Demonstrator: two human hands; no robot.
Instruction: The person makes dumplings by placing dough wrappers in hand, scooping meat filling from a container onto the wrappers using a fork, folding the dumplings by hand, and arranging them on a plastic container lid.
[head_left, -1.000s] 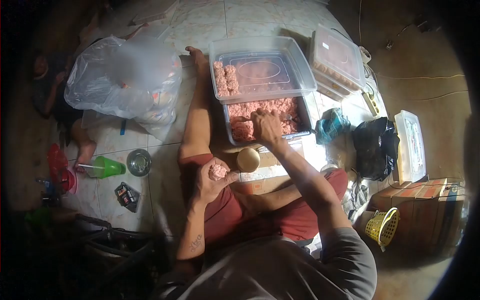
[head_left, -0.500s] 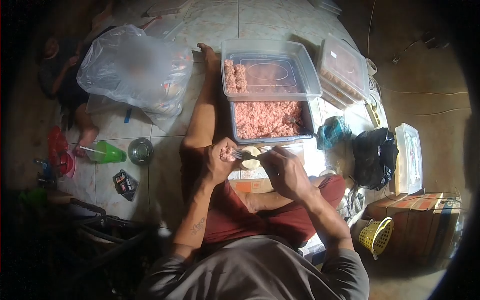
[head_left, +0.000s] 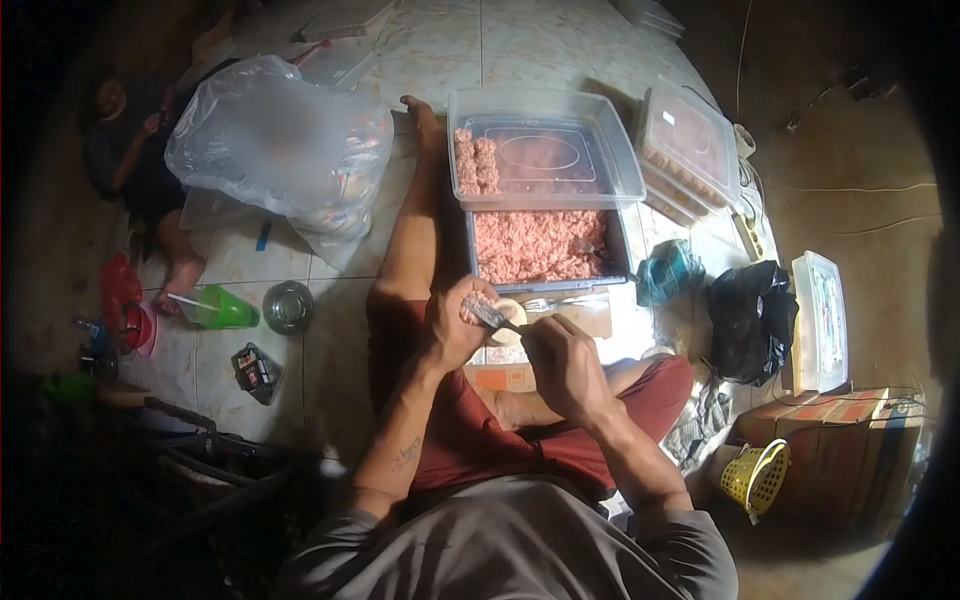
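"Gripping a fork (head_left: 492,317), the right hand (head_left: 567,362) is closed, tines against a meat lump (head_left: 469,313)."
"And the left hand (head_left: 455,333)?"
"Curled around that lump, on the near side of the mince tub (head_left: 555,286)."

The metal fork (head_left: 488,314) looks smooth; the ground meat (head_left: 530,243) is rough and lumpy. The tray (head_left: 555,155) is glossy clear plastic, the black bag (head_left: 748,322) crinkled, shiny plastic, the shorts (head_left: 450,440) matt cloth, the floor tiles (head_left: 432,42) smooth and glossy.

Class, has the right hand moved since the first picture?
Yes: the right hand moved from over the dark tub to its near side.
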